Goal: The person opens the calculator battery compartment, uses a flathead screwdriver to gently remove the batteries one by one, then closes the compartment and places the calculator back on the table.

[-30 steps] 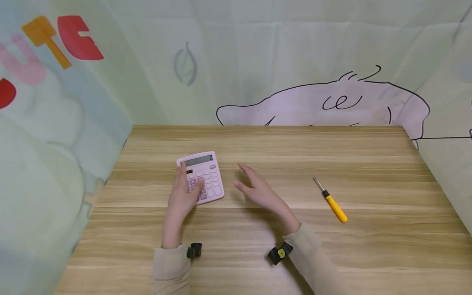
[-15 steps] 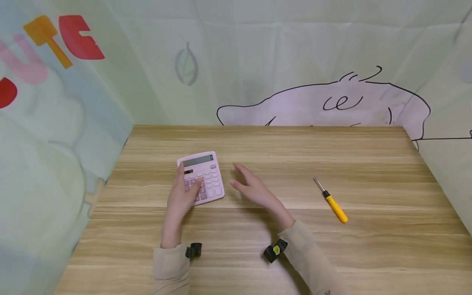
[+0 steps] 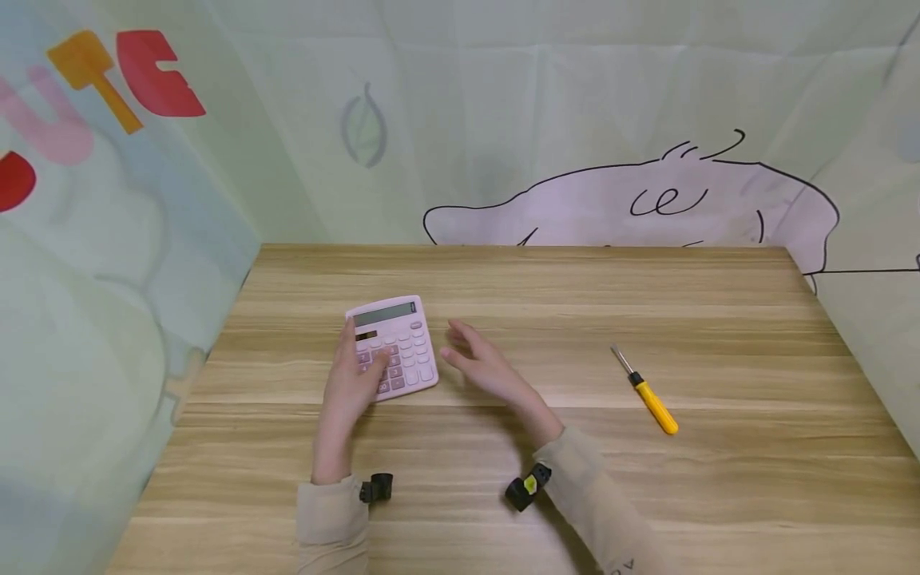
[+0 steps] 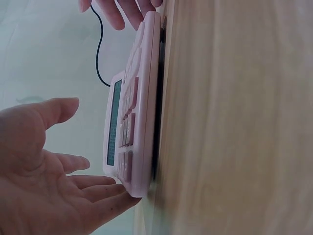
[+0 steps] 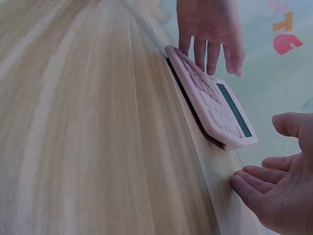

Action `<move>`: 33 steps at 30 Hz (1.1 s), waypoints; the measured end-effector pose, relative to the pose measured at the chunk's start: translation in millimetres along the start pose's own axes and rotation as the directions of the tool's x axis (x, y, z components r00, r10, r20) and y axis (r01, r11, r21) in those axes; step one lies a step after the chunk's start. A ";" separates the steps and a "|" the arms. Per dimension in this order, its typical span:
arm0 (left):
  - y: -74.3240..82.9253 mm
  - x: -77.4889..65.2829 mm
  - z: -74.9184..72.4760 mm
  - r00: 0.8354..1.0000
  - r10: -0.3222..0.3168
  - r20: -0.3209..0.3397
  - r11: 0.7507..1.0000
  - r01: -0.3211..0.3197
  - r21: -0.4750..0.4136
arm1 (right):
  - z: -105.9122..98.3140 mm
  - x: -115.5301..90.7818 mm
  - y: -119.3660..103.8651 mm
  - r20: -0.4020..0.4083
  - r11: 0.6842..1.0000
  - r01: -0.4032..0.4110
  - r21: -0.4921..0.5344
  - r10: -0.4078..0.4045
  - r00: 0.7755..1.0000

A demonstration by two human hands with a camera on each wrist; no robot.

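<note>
A pink calculator [image 3: 408,351] with a grey display lies flat on the wooden table, left of the middle. At its left edge is my left hand [image 3: 349,382]; in the left wrist view, the fingers touch the calculator's side and the thumb stands clear above the keys. To the right of the calculator, a small gap away, my right hand [image 3: 492,371] hovers low over the table with fingers extended. The right wrist view has that hand [image 5: 288,186] apart from the calculator [image 5: 215,105], holding nothing.
A screwdriver [image 3: 652,403] with a yellow handle lies on the right part of the wooden table [image 3: 755,335]. Behind the table hangs a pale printed cloth [image 3: 460,120]. Each sleeve carries a small black camera at the wrist.
My right hand has moved left, nearer to the calculator. My left hand has shifted very slightly left, and the calculator stays in place.
</note>
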State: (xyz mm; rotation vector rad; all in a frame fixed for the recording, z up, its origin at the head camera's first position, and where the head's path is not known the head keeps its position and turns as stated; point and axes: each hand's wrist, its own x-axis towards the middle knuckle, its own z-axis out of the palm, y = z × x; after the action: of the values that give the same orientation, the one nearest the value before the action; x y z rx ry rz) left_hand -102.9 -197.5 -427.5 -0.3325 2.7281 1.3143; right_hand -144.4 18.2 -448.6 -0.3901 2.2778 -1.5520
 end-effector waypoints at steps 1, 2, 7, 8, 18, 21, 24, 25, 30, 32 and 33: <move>0.1 -0.2 -0.3 1.000 0.003 -0.002 1.000 -0.003 0.001 | 0.8 0.8 0.1 0.001 1.000 -0.001 0.002 0.001 1.000; 0.0 -0.1 -0.5 1.000 0.005 -0.004 1.000 -0.005 0.002 | 1.6 1.6 0.3 0.001 1.000 -0.001 0.004 0.001 1.000; -0.7 0.2 -1.9 1.000 -0.002 -0.006 1.000 0.002 -0.003 | 5.1 6.2 1.8 -0.005 0.999 -0.013 0.036 0.013 1.000; -1.2 0.6 -2.0 1.000 -0.004 -0.006 1.000 0.004 -0.006 | 5.5 7.2 2.0 -0.010 0.999 -0.016 0.047 0.017 1.000; -3.4 0.3 -3.4 0.999 -0.034 0.003 0.998 0.034 -0.057 | 8.7 13.7 2.2 -0.060 0.989 -0.060 0.137 0.068 0.996; -4.3 0.5 -4.1 0.999 -0.053 0.002 0.996 0.053 -0.068 | 10.3 15.6 1.9 -0.065 0.987 -0.069 0.144 0.079 0.995; -5.4 1.2 -4.4 0.998 -0.060 -0.008 0.996 0.059 -0.071 | 12.1 17.6 1.4 -0.071 0.987 -0.068 0.146 0.079 0.994; -5.8 1.4 -4.6 0.998 -0.062 -0.010 0.995 0.061 -0.076 | 12.7 18.1 1.0 -0.071 0.987 -0.064 0.149 0.075 0.995; -7.2 2.6 -4.3 0.998 -0.053 -0.028 0.994 0.050 -0.093 | 14.1 17.6 -4.5 -0.053 0.988 -0.043 0.150 0.051 0.997; -6.8 3.1 -4.5 0.998 -0.057 -0.034 0.995 0.054 -0.088 | 14.5 18.7 -5.2 -0.049 0.990 -0.040 0.135 0.047 0.998; -6.5 3.4 -4.6 0.997 -0.064 -0.036 0.995 0.061 -0.084 | 15.8 22.2 -0.4 -0.054 0.991 -0.035 0.129 0.042 0.998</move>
State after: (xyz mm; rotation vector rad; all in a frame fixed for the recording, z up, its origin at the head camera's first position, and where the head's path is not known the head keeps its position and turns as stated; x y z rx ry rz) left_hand -104.7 -205.5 -430.1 -0.4507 2.6754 1.4218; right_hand -157.4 -4.4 -456.6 -0.2695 2.1982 -1.6986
